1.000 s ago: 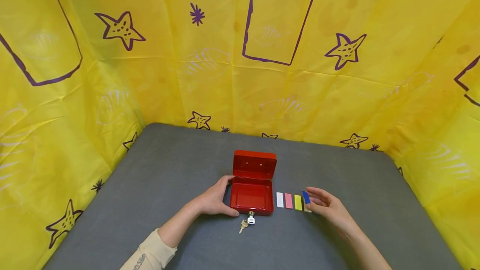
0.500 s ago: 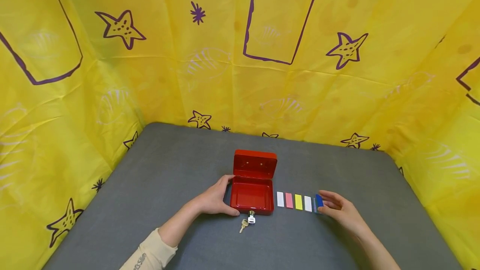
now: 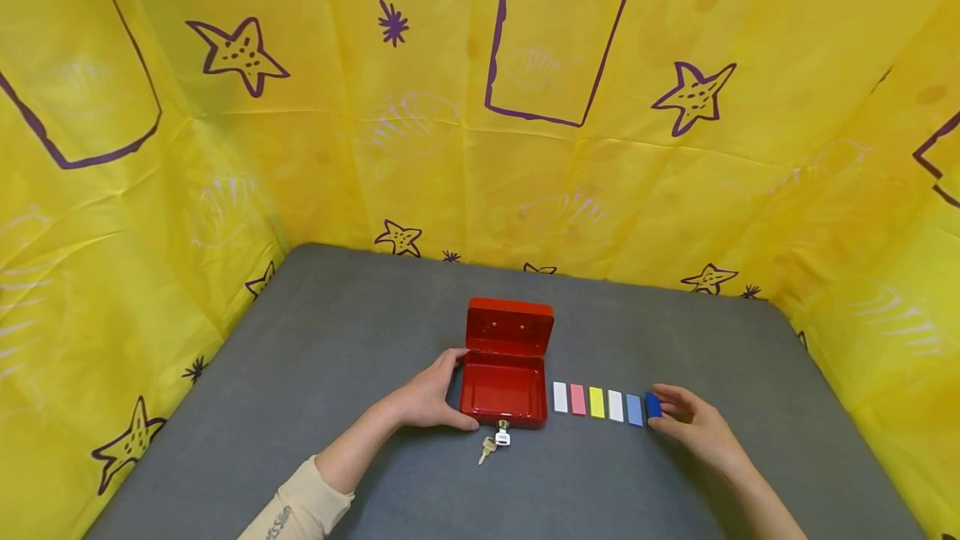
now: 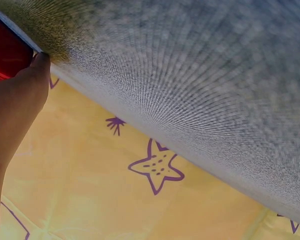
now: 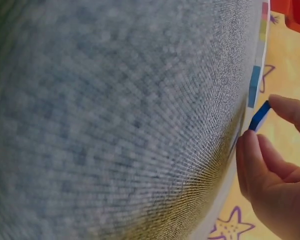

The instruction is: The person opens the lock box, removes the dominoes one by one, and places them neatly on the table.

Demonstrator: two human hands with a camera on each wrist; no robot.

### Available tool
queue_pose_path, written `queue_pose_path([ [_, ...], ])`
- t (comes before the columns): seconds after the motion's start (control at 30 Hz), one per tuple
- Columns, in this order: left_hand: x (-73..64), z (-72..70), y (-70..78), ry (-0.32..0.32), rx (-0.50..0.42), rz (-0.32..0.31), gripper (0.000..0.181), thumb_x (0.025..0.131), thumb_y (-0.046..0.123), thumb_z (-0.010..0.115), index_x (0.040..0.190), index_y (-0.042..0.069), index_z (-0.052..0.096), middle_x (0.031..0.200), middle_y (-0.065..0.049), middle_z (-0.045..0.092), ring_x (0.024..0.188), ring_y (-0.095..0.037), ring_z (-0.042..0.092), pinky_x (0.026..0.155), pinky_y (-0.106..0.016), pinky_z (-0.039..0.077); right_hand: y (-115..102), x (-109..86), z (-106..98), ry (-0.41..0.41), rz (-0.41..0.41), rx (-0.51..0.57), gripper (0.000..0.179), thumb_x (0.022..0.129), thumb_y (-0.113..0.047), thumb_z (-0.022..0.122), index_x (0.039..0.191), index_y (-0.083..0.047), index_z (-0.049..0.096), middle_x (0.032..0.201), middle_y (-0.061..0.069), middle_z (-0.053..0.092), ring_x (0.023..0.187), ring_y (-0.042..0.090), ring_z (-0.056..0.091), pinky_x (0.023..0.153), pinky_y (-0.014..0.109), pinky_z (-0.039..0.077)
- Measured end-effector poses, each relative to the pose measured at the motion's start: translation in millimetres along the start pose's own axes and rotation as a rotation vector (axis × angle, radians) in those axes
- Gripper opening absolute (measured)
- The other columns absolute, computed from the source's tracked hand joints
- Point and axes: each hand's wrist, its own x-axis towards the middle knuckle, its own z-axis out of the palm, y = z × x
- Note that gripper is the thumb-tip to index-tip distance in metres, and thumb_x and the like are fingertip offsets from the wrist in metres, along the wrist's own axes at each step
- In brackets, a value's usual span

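A red cash box (image 3: 504,390) stands on the grey table with its lid (image 3: 510,327) raised. My left hand (image 3: 429,397) grips the box's left side, thumb at the front corner and fingers toward the back one. A key (image 3: 502,437) is in the front lock, and a second key (image 3: 487,448) hangs beside it. My right hand (image 3: 693,427) pinches a dark blue rectangular block (image 3: 653,405) between thumb and fingers; the right wrist view shows this blue block (image 5: 260,115) tilted. Just left of it, a light blue block (image 3: 634,410) ends the row.
Between the box and the light blue block lie a white block (image 3: 560,397), a pink block (image 3: 577,399), a yellow block (image 3: 596,402) and another white block (image 3: 615,406), evenly spaced. A yellow patterned cloth (image 3: 420,148) rises around the table (image 3: 360,315).
My right hand has moved right along the row with the dark blue block, uncovering the second white block and the light blue one. The left hand and cash box have stayed put.
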Motion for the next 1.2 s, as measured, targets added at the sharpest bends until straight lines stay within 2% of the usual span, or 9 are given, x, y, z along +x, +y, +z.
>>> queue_pose_path([
  [0.13, -0.4, 0.0, 0.8, 0.001, 0.005, -0.003, 0.095, 0.064, 0.04, 0.081, 0.137, 0.016, 0.025, 0.126, 0.001, 0.039, 0.112, -0.016, 0.04, 0.091, -0.04, 0.042, 2, -0.9, 1, 0.036, -0.036, -0.113, 0.057, 0.078, -0.029, 0.073, 0.125, -0.005, 0.052, 0.112, 0.015, 0.061, 0.101, 0.027, 0.059, 0.077, 0.026, 0.046],
  [0.37, -1.6, 0.5, 0.6, 0.006, 0.013, 0.02, 0.095, 0.065, 0.041, 0.08, 0.137, 0.011, 0.025, 0.126, -0.003, 0.04, 0.111, -0.017, 0.042, 0.092, -0.041, 0.04, 5, -2.8, 8, 0.074, -0.106, -0.049, 0.053, 0.076, -0.013, 0.075, 0.122, 0.001, 0.053, 0.114, 0.019, 0.057, 0.099, 0.029, 0.056, 0.078, 0.026, 0.05],
  [0.6, -1.7, 0.1, 0.4, 0.001, 0.01, 0.012, 0.095, 0.065, 0.041, 0.08, 0.137, 0.012, 0.025, 0.127, -0.002, 0.04, 0.111, -0.017, 0.042, 0.092, -0.041, 0.041, 6, -3.9, 12, 0.119, -0.187, -0.125, 0.05, 0.074, -0.004, 0.075, 0.119, 0.002, 0.055, 0.112, 0.02, 0.057, 0.096, 0.029, 0.058, 0.074, 0.026, 0.052],
  [1.0, 0.1, 0.8, 1.8, 0.001, 0.014, 0.035, 0.094, 0.065, 0.04, 0.08, 0.137, 0.011, 0.026, 0.126, -0.003, 0.04, 0.111, -0.018, 0.042, 0.091, -0.041, 0.041, 5, -4.4, 12, 0.126, -0.18, -0.193, 0.052, 0.072, -0.009, 0.077, 0.118, 0.002, 0.056, 0.11, 0.018, 0.059, 0.093, 0.027, 0.059, 0.073, 0.027, 0.052],
  [1.1, -0.6, 0.1, 1.7, -0.002, 0.01, 0.031, 0.094, 0.065, 0.039, 0.08, 0.136, 0.011, 0.026, 0.126, -0.004, 0.04, 0.111, -0.018, 0.042, 0.091, -0.042, 0.041, 2, -5.2, 12, 0.141, -0.2, -0.243, 0.054, 0.073, -0.015, 0.077, 0.118, 0.003, 0.055, 0.109, 0.02, 0.059, 0.093, 0.029, 0.059, 0.074, 0.034, 0.052],
  [1.2, -1.2, -0.4, 0.2, -0.008, 0.017, 0.023, 0.094, 0.065, 0.039, 0.08, 0.137, 0.012, 0.025, 0.126, -0.003, 0.04, 0.111, -0.018, 0.043, 0.091, -0.041, 0.041, -5, -5.0, 13, 0.167, -0.258, -0.3, 0.056, 0.076, -0.019, 0.075, 0.12, 0.006, 0.052, 0.115, 0.024, 0.055, 0.102, 0.038, 0.053, 0.084, 0.048, 0.044],
])
